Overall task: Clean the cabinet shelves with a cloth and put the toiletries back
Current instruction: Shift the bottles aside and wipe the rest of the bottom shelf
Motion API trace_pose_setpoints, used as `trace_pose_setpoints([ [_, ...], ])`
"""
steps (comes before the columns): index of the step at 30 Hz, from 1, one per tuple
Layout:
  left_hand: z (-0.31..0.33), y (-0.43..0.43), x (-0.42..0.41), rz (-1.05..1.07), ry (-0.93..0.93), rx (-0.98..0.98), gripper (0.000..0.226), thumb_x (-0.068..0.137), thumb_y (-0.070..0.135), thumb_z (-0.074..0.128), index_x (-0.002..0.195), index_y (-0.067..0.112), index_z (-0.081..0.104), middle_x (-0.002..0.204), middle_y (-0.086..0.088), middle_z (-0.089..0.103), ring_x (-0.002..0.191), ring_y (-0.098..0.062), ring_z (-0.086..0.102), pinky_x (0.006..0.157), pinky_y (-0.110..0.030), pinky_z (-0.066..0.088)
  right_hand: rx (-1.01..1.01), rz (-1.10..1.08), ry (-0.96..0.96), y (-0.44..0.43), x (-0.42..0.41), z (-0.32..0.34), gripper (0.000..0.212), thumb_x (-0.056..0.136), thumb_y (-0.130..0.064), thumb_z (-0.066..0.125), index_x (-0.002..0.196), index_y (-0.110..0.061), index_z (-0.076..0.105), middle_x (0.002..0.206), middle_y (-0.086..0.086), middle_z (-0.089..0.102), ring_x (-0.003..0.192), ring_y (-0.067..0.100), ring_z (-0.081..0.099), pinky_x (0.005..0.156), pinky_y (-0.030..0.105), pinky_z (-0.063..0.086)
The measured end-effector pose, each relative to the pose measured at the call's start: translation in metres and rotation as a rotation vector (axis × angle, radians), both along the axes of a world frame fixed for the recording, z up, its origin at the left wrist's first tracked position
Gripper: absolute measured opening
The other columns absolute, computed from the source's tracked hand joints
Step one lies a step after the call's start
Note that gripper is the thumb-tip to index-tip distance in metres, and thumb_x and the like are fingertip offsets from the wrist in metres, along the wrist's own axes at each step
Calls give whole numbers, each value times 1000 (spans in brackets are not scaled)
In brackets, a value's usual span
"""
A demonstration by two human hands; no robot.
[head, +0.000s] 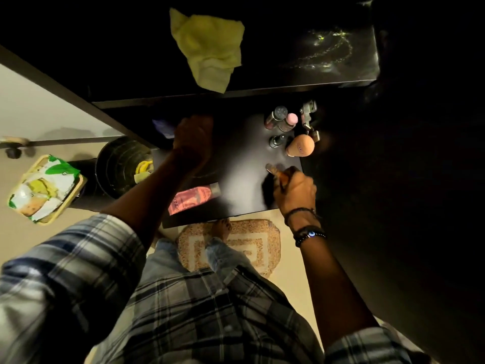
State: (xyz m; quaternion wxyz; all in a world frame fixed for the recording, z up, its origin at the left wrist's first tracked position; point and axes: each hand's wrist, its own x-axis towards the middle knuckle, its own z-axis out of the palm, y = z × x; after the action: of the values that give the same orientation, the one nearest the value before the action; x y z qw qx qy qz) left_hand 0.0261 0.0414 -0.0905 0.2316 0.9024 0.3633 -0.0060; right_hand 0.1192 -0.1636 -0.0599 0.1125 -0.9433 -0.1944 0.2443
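Right hand (295, 191) is curled round a slim stick (271, 168), whose tip is set against the lower shelf (244, 156) near its front right corner. Left hand (193, 139) is held with fingers curled at the back left of that shelf, just beside a bluish thing (161, 126); whether it is gripped cannot be told.

A pink tube (194, 199) is laid flat by the front edge, between the two arms. Small bottles (279, 114), a dark bottle (277, 141), an orange egg-shaped bottle (300, 147) and a metal tool (308, 111) are grouped at the back right corner.

The yellow cloth (207, 48) lies crumpled on the upper shelf (262, 74), hanging over its front edge and touched by neither hand. Wiping of the lower shelf is therefore judged finished, and restocking is in hand.

The stick would next have to be stood beside the group without the upright bottles being knocked over, and the pink tube dealt with after.

On the floor below, a mat (259, 248), a bucket (118, 164) and a basket of packets (47, 190) are seen.
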Motion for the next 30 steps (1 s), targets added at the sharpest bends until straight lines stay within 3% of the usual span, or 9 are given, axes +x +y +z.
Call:
trace_pose_setpoints([
  [3, -1, -11, 19, -91, -78, 31, 36, 90, 10, 41, 116, -9, 58, 109, -35, 60, 100, -50, 58, 90, -46, 39, -24, -36, -57, -14, 11, -3, 25, 88, -20, 59, 108, -6, 60, 102, 19, 66, 98, 39, 61, 86, 43, 51],
  [5, 9, -22, 37, -115, -100, -51, 33, 93, 6, 48, 124, -3, 54, 114, -30, 60, 107, -46, 57, 93, -45, 35, -24, -41, -95, -15, 19, -1, 24, 89, -21, 59, 108, -6, 60, 101, 19, 66, 96, 38, 62, 83, 41, 50],
  [8, 19, -36, 59, -118, -98, -136, 32, 95, 13, 47, 126, 6, 51, 115, -21, 62, 110, -41, 55, 92, -45, 39, -13, -44, -123, -10, 31, 2, 23, 91, -19, 56, 110, -6, 60, 103, 19, 66, 97, 39, 61, 81, 41, 49],
  [16, 10, -47, 76, -178, -96, -85, 24, 91, 15, 52, 114, 9, 54, 102, -18, 65, 101, -41, 58, 82, -42, 40, -8, -21, -84, -3, 42, 5, 24, 91, -12, 52, 113, -8, 61, 108, 19, 65, 101, 39, 60, 87, 41, 48],
  [30, 1, -49, 68, -130, -168, -115, 27, 95, 19, 50, 119, 9, 53, 102, -15, 66, 100, -37, 60, 81, -41, 44, -11, -30, -155, -8, 38, 12, 28, 97, -27, 49, 112, -6, 60, 108, 21, 63, 101, 40, 58, 83, 43, 47],
])
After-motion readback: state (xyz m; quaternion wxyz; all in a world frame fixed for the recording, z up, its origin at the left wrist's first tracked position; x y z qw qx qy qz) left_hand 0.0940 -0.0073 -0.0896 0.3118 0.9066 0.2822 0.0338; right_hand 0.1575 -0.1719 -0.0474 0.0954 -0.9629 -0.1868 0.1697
